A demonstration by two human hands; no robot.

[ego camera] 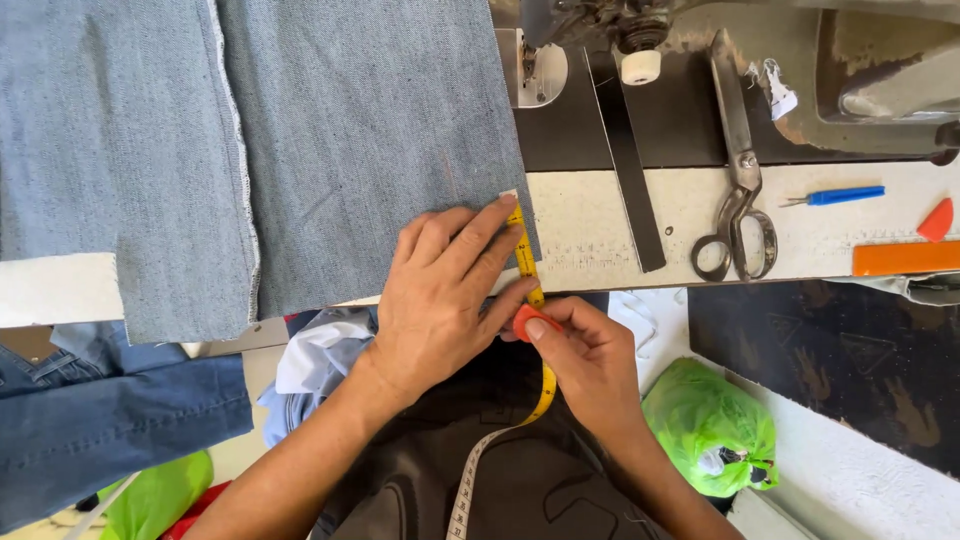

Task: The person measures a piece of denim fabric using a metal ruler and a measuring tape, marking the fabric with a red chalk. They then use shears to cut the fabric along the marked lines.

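Observation:
Blue denim cloth [300,130] lies inside out on the sewing table [600,220], its hem edge at the right. My left hand [440,295] presses flat on the cloth's lower right corner, fingertips holding a yellow measuring tape [527,262] along the hem edge. The tape hangs down over my lap. My right hand [585,350] pinches a small red piece of tailor's chalk [522,320] against the tape, at the table's front edge.
Large metal scissors [738,170] lie on the table to the right, beside a blue seam ripper [838,196], an orange ruler [905,258] and another red chalk [937,220]. The sewing machine [700,40] stands at the back. A green bag [710,425] and clothes lie on the floor.

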